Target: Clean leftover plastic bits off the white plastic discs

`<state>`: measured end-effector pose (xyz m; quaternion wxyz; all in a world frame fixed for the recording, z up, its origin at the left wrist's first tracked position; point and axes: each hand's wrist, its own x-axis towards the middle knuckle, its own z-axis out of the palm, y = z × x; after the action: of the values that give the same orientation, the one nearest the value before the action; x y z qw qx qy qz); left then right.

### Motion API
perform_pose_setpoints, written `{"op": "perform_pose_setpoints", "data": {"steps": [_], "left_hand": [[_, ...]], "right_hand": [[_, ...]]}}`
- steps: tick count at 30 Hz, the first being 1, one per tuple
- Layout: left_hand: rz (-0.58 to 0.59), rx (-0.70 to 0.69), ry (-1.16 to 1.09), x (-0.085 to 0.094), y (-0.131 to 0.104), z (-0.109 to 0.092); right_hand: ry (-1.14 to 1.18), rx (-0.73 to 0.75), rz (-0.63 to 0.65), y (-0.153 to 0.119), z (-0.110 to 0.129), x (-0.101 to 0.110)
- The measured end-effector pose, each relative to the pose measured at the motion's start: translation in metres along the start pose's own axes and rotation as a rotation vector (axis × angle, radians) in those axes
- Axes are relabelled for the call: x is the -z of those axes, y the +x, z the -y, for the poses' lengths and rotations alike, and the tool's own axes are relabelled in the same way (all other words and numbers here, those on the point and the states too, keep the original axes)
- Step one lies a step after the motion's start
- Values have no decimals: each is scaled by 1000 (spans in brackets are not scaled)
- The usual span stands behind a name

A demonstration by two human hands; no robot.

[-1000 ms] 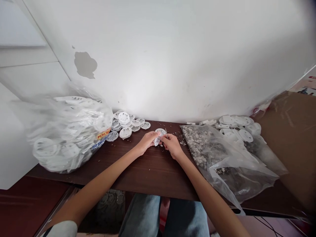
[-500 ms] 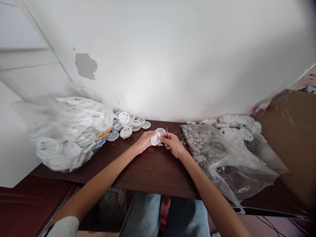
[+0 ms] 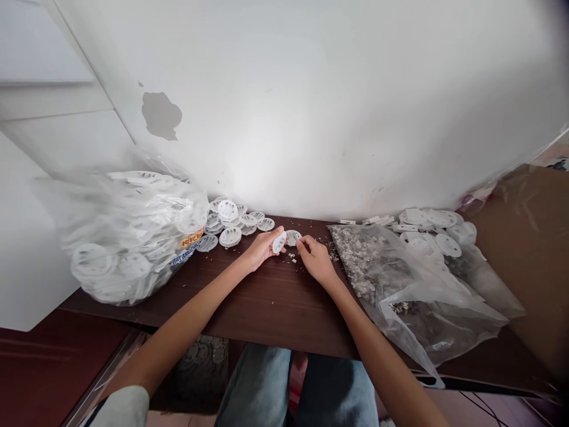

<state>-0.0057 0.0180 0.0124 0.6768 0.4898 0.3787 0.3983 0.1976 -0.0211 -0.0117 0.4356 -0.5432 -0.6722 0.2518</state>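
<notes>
Well, bag (image 3: 190, 239) (white discs (image 3: 91, 264) inside).

At the centre of the frame, the left hand (image 3: 262, 250) is holding a white disc (image 3: 279, 242), while the right hand (image 3: 316, 260) is curling just beside a second disc (image 3: 293, 238) on the dark surface (image 3: 262, 305). Plastic bags are flanking both: discs (image 3: 91, 261) left, small pieces (image 3: 358, 252) right.
</notes>
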Motion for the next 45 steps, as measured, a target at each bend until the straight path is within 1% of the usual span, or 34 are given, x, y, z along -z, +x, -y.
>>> {"op": "perform_pose_setpoints", "data": {"steps": [3,5,8,11,17,27,40,45], "left_hand": [[-36,-22,89,3,1,1],[-39,-39,134,2,1,3],[-24,-61,196,-1,1,8],[-37,-73,248,-2,1,10],[-69,-67,246,-2,2,9],[-64,-87,230,-3,2,9],[-53,-125,235,-3,1,9],[-61,-138,284,-3,1,13]], "right_hand": [[-186,55,34,-4,3,-5],[-266,69,36,-7,5,-8],[-323,66,32,-9,8,-11],[-367,68,42,-10,8,-13],[-468,102,23,-11,10,-14],[-555,59,63,-12,14,-13],[-525,58,67,-13,11,-14],[-558,68,84,-13,13,-14]]}}
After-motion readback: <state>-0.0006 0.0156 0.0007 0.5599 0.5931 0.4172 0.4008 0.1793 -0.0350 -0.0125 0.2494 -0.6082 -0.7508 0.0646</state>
